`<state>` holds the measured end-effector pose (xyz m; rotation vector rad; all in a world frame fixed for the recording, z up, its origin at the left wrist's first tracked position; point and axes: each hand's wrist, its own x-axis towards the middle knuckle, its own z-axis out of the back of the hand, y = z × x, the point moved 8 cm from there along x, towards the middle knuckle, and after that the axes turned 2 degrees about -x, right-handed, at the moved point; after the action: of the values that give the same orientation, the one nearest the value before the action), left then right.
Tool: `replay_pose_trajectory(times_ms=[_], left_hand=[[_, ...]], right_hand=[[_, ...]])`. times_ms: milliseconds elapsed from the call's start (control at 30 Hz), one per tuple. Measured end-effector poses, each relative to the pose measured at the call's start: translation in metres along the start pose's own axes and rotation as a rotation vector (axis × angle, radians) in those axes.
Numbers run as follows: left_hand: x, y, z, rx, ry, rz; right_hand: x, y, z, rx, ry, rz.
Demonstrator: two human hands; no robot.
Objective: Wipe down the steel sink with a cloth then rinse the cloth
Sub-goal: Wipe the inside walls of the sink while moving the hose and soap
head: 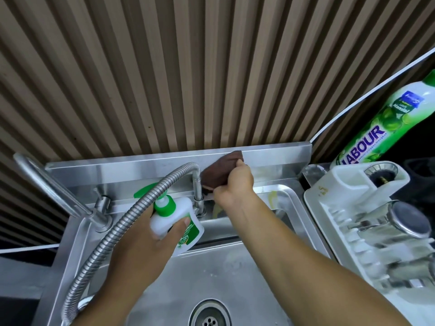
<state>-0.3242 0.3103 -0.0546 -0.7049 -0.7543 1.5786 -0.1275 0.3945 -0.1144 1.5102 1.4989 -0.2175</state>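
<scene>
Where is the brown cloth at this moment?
Head view, just right of centre: the right hand holds the brown cloth against the sink's back ledge, beside the flexible hose tap.

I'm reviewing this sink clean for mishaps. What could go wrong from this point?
1. The left hand holds the pump bottle tilted above the sink basin; with a one-handed grip it might slip and drop in.
2. The right hand presses the cloth on the backsplash right beside the flexible hose; a sideways stroke could snag or knock it.
</scene>
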Motion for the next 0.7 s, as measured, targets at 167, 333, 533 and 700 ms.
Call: replay_pose_trajectory(times_ms=[167,333,533,700], left_hand=[[0.000,-0.001,0.002,-0.006,0.014,0.006],[-0.001,0.000,0.001,-0.041,0.027,0.022],[-0.001,0.002,0.001,-0.053,0.020,0.012],[-0.001,0.002,0.003,-0.058,-0.007,0.000]], right_hand=[[0.029,0.080,0.035,0.065,-0.143,0.217],[0.035,0.114,0.072,-0.390,-0.509,0.661],[0.023,-0.011,0.060,-1.335,0.071,0.946],[0.001,-0.041,0.063,-1.952,0.377,1.155]])
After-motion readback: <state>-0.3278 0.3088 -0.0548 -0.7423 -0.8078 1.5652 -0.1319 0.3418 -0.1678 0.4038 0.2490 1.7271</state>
